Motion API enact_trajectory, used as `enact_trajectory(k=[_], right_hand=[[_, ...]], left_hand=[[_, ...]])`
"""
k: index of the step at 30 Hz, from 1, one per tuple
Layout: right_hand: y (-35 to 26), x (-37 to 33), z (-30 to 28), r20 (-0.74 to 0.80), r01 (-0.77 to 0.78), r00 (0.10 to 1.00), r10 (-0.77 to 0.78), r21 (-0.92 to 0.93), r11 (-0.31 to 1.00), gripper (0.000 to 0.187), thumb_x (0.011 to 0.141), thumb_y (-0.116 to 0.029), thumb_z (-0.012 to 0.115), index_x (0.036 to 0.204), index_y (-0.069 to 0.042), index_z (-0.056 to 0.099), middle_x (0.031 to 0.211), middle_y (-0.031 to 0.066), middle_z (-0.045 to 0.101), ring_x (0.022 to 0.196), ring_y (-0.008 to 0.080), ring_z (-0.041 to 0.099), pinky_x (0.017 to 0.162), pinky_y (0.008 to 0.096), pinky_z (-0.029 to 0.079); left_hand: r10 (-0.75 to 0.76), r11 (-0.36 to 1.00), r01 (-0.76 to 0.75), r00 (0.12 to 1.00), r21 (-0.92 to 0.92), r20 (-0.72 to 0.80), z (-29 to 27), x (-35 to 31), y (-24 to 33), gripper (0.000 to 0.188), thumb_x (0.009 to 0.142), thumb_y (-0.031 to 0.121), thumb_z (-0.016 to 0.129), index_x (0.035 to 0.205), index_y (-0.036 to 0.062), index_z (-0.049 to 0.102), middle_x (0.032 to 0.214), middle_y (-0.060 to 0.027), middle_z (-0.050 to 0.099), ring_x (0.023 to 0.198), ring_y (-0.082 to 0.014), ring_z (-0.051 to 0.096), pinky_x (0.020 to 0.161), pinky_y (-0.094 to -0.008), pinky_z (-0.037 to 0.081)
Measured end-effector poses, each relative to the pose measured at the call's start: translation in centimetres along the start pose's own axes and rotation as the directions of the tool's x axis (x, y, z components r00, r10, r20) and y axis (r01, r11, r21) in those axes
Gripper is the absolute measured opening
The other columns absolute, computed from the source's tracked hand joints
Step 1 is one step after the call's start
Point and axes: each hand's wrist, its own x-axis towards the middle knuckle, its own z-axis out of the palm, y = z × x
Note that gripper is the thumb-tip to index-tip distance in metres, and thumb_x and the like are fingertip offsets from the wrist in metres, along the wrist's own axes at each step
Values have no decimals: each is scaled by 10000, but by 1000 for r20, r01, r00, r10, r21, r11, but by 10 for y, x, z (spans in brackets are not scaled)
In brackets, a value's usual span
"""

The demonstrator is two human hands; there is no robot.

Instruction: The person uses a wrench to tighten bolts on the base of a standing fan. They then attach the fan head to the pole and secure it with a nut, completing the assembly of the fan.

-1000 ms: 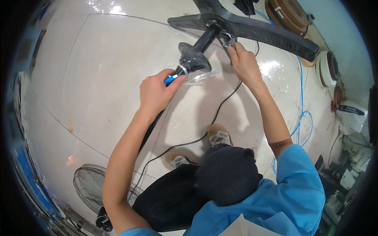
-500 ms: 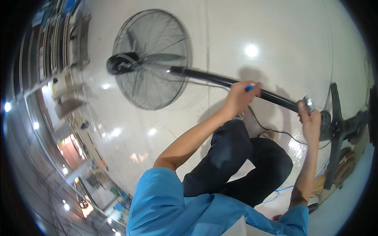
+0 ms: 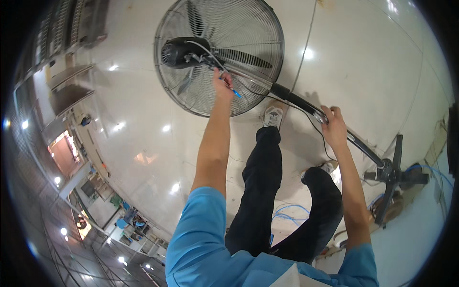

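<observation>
A black pedestal fan stretches across the floor: its round wire-grille head [image 3: 258, 28] is at the upper middle, its pole [image 3: 300, 101] slants down to the right, and its cross-shaped base [image 3: 393, 174] is at the far right. My left hand [image 3: 224, 85] is at the joint where the pole meets the motor housing [image 3: 184, 51]. A slim blue thing [image 3: 236, 93] sticks out of its closed fingers; its kind is too small to tell. My right hand [image 3: 336, 126] is wrapped round the pole beside a shiny metal collar [image 3: 317, 115]. A black cord [image 3: 313, 124] hangs along the pole.
My shoe [image 3: 273, 116] is close under the pole, and my other foot is farther right. Blue tubing [image 3: 290, 213] lies on the floor by my legs. Brown rolls [image 3: 392, 208] are behind the base. Racks and a cluttered workbench [image 3: 129, 222] stand at the left.
My left hand has moved from the pole's middle up to the motor joint. My right hand has shifted left along the pole, away from the base. The fan head appears larger and farther right.
</observation>
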Motion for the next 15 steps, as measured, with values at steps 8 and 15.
enact_trajectory(k=[8,15], right_hand=[[28,14,58,188,-181,950,250,-322,929,251,925,-179,653,1147,-61,648,1056,153,738,998,348,747,795,472,623],[44,-16,50,139,-128,974,177,-305,944,190,932,-142,614,1077,-36,676,949,135,756,890,321,768,722,439,628]], left_hand=[[-245,955,296,836,-27,491,5,11,9,423,984,515,693,1099,110,651,1168,-54,661,1108,-229,607,936,-475,551],[-309,919,368,895,-142,323,12,-27,10,326,950,418,765,911,112,659,839,-4,662,671,-168,588,602,-329,529]])
